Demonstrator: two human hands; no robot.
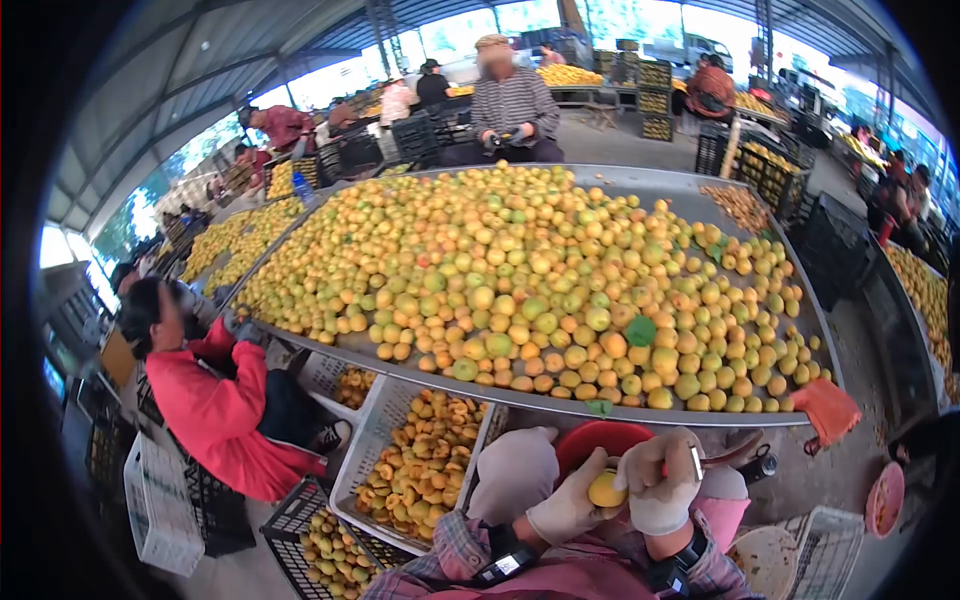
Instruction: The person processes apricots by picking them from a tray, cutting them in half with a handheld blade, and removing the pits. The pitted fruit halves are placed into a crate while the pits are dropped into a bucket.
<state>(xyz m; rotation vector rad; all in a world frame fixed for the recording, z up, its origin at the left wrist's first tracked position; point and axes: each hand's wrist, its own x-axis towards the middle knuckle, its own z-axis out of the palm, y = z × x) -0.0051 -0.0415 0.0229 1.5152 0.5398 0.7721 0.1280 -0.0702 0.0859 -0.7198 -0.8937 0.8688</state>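
Note:
In the head view my gloved left hand (pixel 572 508) is closed around a yellow apricot (pixel 606 490) above my lap. Close beside it, my gloved right hand (pixel 660 480) is curled shut around a small tool (pixel 696 462) with a flat metal end and a reddish part; most of it is hidden by the fingers. Behind both hands a red basin (pixel 600 438) sits near my knees. Whole apricots (pixel 520 290) lie heaped on the metal table (pixel 480 388) in front of me. At my left, a light plastic crate (pixel 352 462) is filled with split apricots (pixel 425 460).
Below that crate stands a black crate (pixel 290 520) of whole fruit. A person in a red jacket (pixel 225 410) sits at the left; another in a striped top (pixel 515 108) is across the table. An orange cloth (pixel 828 408) hangs at the right corner, beyond a white bucket (pixel 768 560).

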